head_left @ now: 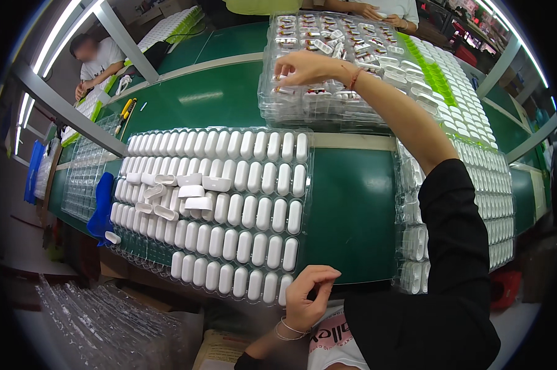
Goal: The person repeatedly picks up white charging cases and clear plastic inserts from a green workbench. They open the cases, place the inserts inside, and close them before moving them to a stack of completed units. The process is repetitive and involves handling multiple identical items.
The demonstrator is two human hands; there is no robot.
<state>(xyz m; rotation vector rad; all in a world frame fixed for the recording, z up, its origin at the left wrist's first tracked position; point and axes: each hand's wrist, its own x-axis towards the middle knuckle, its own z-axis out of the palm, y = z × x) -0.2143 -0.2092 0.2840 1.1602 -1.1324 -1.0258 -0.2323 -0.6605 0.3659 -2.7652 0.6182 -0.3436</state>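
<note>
Black sleeve fabric (454, 228) is seen closest, wrapped around the upper part of the right arm, beside a white shirt front (331, 345) with a pink print. Between the near tray (146, 250) and the right-hand trays (500, 213), a strip of green tabletop (350, 216) is exposed as room for movement, bounded behind by a pale rail (352, 141). More green surface is shown beyond the rail, left of a tray stack (278, 112).

The near tray is formed of thin, transparent plastic with moulded pockets. Most are filled with smooth, glossy, rounded-end white cases (244, 245) set in rows; pockets toward its lower left corner are unfilled. Several loose white shells (195, 191) are heaped over the left half, some tipped so that their hollows are shown. A blue object (102, 206) is laid against the tray's left edge. In the tray stack, white pieces and small parts with red and gold colouring (316, 92) are held in pockets. At lower left, transparent trays (106, 327) are piled, their edges crinkled in appearance.

The right hand (306, 68) is extended over the left part of the tray stack, fingers bent downward and close together; whether anything is pinched or touched cannot be told. The left hand (309, 298) is held just beside the near tray's lower right corner, its fingers curled toward the thumb; whether the tips are met, or anything is enclosed, cannot be told.
</note>
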